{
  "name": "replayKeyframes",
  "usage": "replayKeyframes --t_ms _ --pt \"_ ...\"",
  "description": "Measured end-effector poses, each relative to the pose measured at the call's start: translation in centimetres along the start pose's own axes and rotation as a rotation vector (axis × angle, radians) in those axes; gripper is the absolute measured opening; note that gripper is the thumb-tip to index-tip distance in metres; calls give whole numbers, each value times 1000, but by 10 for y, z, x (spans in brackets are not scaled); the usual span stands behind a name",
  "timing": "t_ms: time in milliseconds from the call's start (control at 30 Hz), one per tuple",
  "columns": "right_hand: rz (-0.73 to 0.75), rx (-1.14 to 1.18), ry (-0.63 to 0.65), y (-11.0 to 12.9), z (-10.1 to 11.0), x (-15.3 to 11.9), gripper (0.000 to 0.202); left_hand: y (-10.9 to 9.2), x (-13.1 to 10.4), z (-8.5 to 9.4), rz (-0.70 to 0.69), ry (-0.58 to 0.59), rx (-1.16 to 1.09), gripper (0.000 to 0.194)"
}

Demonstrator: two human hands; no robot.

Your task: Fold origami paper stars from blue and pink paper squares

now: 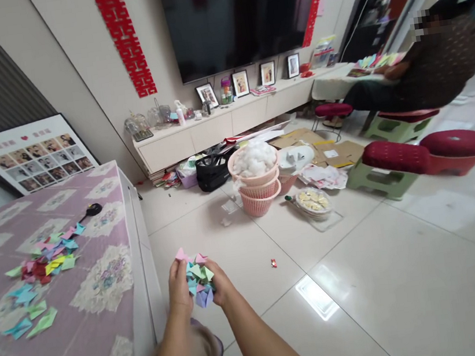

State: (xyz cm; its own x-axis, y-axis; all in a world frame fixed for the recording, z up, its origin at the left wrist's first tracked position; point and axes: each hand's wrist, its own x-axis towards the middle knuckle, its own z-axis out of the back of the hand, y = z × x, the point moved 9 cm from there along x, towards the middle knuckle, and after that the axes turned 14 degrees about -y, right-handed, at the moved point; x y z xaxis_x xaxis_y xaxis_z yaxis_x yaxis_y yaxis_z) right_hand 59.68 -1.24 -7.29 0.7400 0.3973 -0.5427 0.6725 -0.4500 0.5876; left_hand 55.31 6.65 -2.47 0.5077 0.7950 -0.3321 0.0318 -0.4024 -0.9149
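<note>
Between my two hands is a bunch of folded paper pieces [198,275] in green, blue, pink and purple. My left hand [178,285] presses on the bunch from the left side, and my right hand [221,282] holds it from the right. Both are over the tiled floor, just right of the cloth-covered table. More folded papers [51,258], red, yellow, green, blue and pink, lie in a loose heap on the floral tablecloth [102,277]. A small black object [93,210] rests near the heap's upper end.
Stacked pink baskets [259,195] with white fluffy filling on top stand on the floor [208,220]. Near them are a tray of round yellow items [313,202], flattened cardboard [339,150] and a green stool [383,173]. A person [436,58] sits at a far table at the right.
</note>
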Motion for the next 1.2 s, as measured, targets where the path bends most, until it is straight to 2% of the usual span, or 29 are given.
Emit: replayKeyframes --t_ms 233,400,533,667,733,800,867,967,1133,1200 --pt "-124 112 -69 -3 75 9 26 73 -13 -42 16 54 179 48" --pt "-175 171 -133 2 135 20 28 108 -22 -86 -38 109 331 44" --pt "-135 237 -220 14 187 36 27 129 -35 -136 -126 184 440 40" --pt "-79 293 -316 32 237 56 25 143 -55 -190 -192 332 503 41" --pt "-63 309 -361 42 258 68 27 143 -64 -206 -236 417 539 45" --pt "-48 325 -408 51 277 81 30 135 -68 -208 -284 477 596 48" --pt "-33 347 -466 59 295 94 30 123 -65 -193 -299 477 640 49" --pt "-27 363 -572 66 320 110 29 96 -53 -142 -294 429 662 47" --pt "-39 355 -770 71 356 113 39 54 -40 -14 -293 286 847 46" --pt "-57 332 -842 70 367 105 46 27 -37 44 -393 126 895 44"
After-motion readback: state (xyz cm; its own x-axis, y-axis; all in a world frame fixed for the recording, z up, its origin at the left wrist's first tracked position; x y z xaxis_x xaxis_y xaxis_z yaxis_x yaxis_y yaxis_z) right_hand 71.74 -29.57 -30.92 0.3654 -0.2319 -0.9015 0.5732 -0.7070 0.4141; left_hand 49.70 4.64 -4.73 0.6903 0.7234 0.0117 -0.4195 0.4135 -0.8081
